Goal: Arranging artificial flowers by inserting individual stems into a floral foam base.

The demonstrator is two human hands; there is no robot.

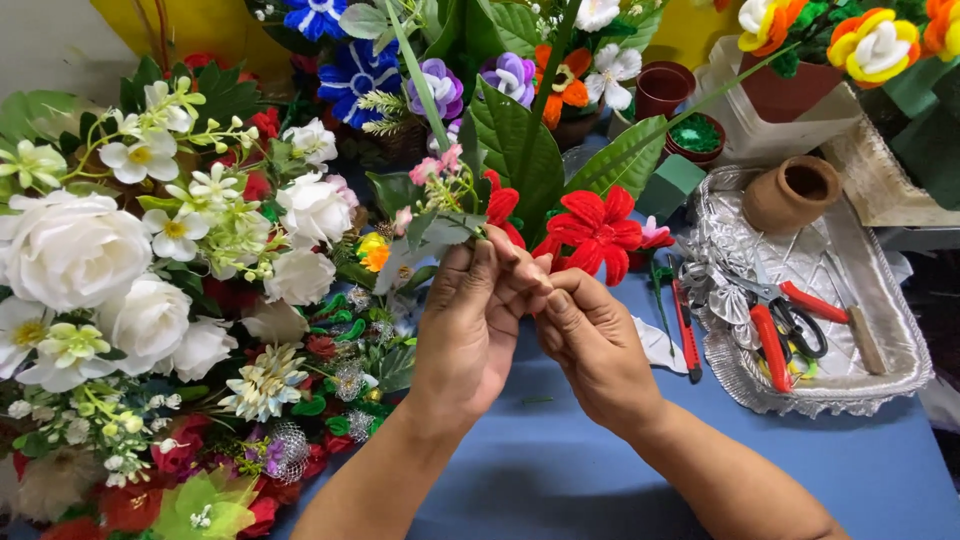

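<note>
Above the blue bench (560,470), your left hand (470,330) and right hand (590,340) meet at their fingertips around a small bunch of artificial stems (480,215). Your left fingers (480,265) are closed on the bunch just below a red flower (498,205) and a sprig of small pink blossoms (440,165), holding it upright, with long green leaves (520,140) rising behind. Your right fingers (560,290) are curled narrow and pinch at the same spot on the stems; what they grip beyond that is hidden. A larger red flower (598,225) sits just behind your right hand. To your left lies a heap of white roses (75,250) and mixed blooms. To your right, a silver foil tray (900,370) holds red-handled scissors (775,330) and a small clay pot (790,192), and red-handled pliers (685,330) lie on the bench beside it.
</note>
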